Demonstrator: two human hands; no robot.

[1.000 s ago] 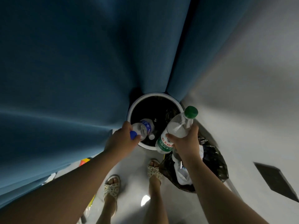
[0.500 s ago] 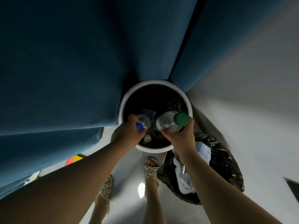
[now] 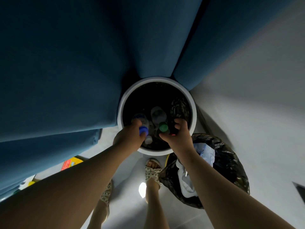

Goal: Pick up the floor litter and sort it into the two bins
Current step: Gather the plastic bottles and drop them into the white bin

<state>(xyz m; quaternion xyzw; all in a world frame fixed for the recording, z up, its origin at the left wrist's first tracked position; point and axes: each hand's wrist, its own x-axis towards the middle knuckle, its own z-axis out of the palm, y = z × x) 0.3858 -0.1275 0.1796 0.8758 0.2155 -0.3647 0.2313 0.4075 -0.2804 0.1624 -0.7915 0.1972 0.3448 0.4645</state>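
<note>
Gripped in the left hand (image 3: 130, 137) is a clear blue-capped bottle (image 3: 143, 125), fingers curled round its upper part just below the cap, the body pointed down into the mouth of the white-rimmed bin (image 3: 120, 113). Held by the right hand (image 3: 179, 136) is a green-capped bottle (image 3: 163, 126), pinched near the neck with the thumb under the cap and the fingers curled beside it; most of its body is lost in the dark interior and cannot be traced with certainty. Both bottles are located over the near half of that bin, inside the rim line. Listed within the bin: a black liner, a white-capped bottle (image 3: 148, 140) lying low against the near wall, and further pale plastic that is too dim to identify. Placed just beside it, to the right, is a black-bagged bin (image 3: 231, 164) containing pale blue-white crumpled material (image 3: 204, 154). Blue fabric (image 3: 66, 63) is hung or draped behind and to the left of the white rim. Two sandalled feet (image 3: 153, 171) are planted on the grey floor (image 3: 128, 169). A yellow and red packet (image 3: 71, 163) is seen on the floor at the left, well apart from both bins.
</note>
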